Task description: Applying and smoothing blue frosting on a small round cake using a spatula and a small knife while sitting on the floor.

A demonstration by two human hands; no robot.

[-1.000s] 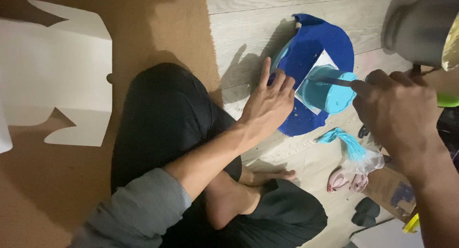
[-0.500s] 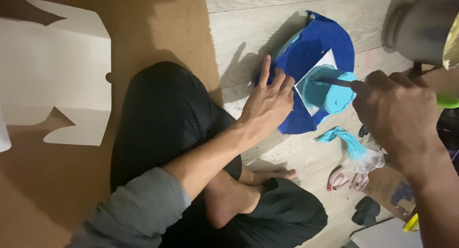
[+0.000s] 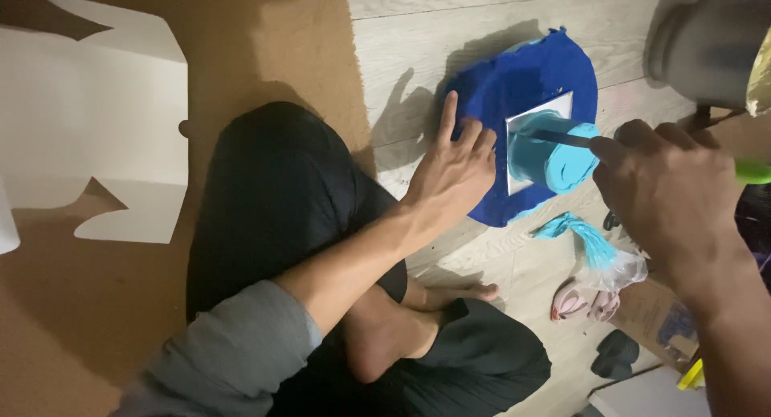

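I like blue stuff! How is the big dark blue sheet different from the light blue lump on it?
The dark blue sheet is deep blue, wide and flat on the floor; the light blue lump is pale turquoise, smaller and thick. The left hand presses on the sheet, while the right hand works the lump with a tool. Both look soft.

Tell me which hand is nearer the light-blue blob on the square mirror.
Right. The right hand holds a tool whose tip touches the light-blue blob; the left hand presses the dark-blue slab just left of the mirror.
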